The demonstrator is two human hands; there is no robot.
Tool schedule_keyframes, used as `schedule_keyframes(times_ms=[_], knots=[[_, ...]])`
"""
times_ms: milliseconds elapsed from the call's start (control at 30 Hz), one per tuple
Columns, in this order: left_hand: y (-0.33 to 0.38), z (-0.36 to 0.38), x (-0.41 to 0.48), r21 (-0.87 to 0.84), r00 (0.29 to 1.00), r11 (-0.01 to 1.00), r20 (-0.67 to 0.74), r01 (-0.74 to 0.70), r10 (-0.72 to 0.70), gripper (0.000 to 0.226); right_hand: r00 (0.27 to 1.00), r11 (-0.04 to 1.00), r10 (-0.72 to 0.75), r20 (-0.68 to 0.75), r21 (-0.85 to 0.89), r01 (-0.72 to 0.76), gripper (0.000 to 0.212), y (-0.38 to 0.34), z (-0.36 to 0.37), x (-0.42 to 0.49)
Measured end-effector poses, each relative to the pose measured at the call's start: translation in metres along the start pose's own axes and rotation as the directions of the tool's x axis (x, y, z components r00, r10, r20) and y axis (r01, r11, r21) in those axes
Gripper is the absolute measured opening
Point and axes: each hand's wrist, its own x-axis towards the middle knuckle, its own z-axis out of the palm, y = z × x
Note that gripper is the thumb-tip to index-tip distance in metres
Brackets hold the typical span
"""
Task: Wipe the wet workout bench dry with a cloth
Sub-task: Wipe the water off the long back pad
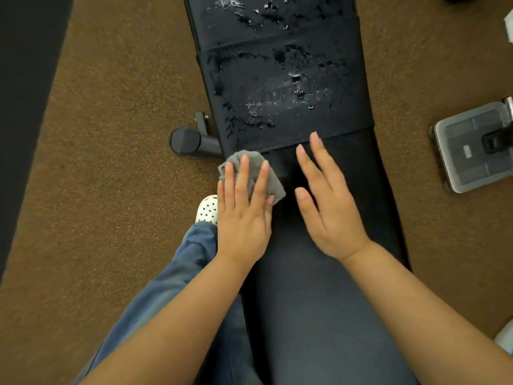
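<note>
— So, starting nearest the person: where do the hands sit on the bench (319,301)?

— Both rest on the near, dry-looking stretch of its black pad. The left hand (243,218) lies flat with its fingers spread, pressing the grey cloth (273,188) down against the bench's left edge; it is not clenched, only holding the cloth under the palm and fingers. The right hand (327,215) is released and empty, flat on the pad just beside the cloth, toward the bench's middle.

— And the bench's long axis?

— It runs straight away from the person, near end under the forearms, far end at the top of the view. The wet patch (277,87) lies directly ahead of both hands, past the seam that crosses the bench just beyond the fingertips. More droplets (249,12) sit on the bench's farthest section.

— Which hand is nearer the water?

— The right's fingertips reach closer to the seam, but the left has the cloth, so a forward push along the bench looks like the move needed.

— Anything in the way?

— Nothing on the pad itself. Left of the bench stand a leg in jeans (177,273), a white dotted shoe (207,209), and the bench's capped foot tube (191,141). Right of the bench, well apart on the carpet (97,190), sits a grey plastic base (472,151).
</note>
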Motion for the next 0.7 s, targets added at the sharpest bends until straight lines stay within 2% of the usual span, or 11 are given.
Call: schedule_keyframes(times_ms=[133, 233, 367, 600, 700], knots=[[-0.012, -0.002, 0.041, -0.116, 0.998, 0.992, -0.025, 0.054, -0.057, 0.059, 0.991, 0.998, -0.041, 0.126, -0.041, 0.046, 0.049, -0.016, 0.02, 0.04], [-0.023, -0.008, 0.056, -0.185, 0.999, 0.983, 0.033, -0.016, 0.023, 0.06, 0.974, 0.997, -0.055, 0.22, -0.032, 0.064, 0.051, -0.021, 0.029, 0.067], [-0.037, -0.02, 0.072, -0.321, 0.995, 0.946, 0.068, -0.054, 0.08, 0.062, 0.969, 0.996, -0.059, 0.241, -0.052, 0.074, 0.054, -0.027, 0.03, 0.094], [-0.046, -0.024, 0.089, -0.285, 0.987, 0.956, 0.117, -0.07, 0.107, 0.072, 0.964, 0.999, 0.033, 0.262, -0.011, -0.032, 0.055, -0.04, 0.04, 0.106], [-0.05, -0.026, 0.101, -0.188, 0.976, 0.979, 0.183, -0.079, 0.114, 0.069, 0.974, 0.997, 0.08, 0.214, -0.024, -0.077, 0.059, -0.046, 0.049, 0.115]])
